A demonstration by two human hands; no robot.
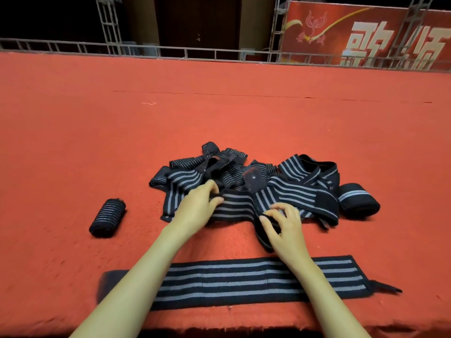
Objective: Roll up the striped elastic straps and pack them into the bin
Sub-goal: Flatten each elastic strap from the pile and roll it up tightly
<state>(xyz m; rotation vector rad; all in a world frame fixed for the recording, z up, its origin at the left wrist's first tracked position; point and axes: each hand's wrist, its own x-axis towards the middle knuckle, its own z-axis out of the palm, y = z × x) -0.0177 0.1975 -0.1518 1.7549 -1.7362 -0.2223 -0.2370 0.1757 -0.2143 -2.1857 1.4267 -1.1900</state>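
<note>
Left hand point(195, 206) and right hand point(285, 228) pinch one strap point(234, 206) in the pile point(244, 174).

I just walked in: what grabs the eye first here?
A tangled pile of grey-striped black straps sits mid-surface on the red cloth, where the left hand and right hand pinch one strap between them. A flat strap lies nearest the person; a rolled strap rests at left.

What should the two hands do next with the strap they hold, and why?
Probably pull the held strap toward the person, clear of the pile. The left hand and the right hand each pinch it, but it lies across the tangled pile, so it likely cannot be rolled cleanly there. A flat strap lies spread out nearer the person.
</note>
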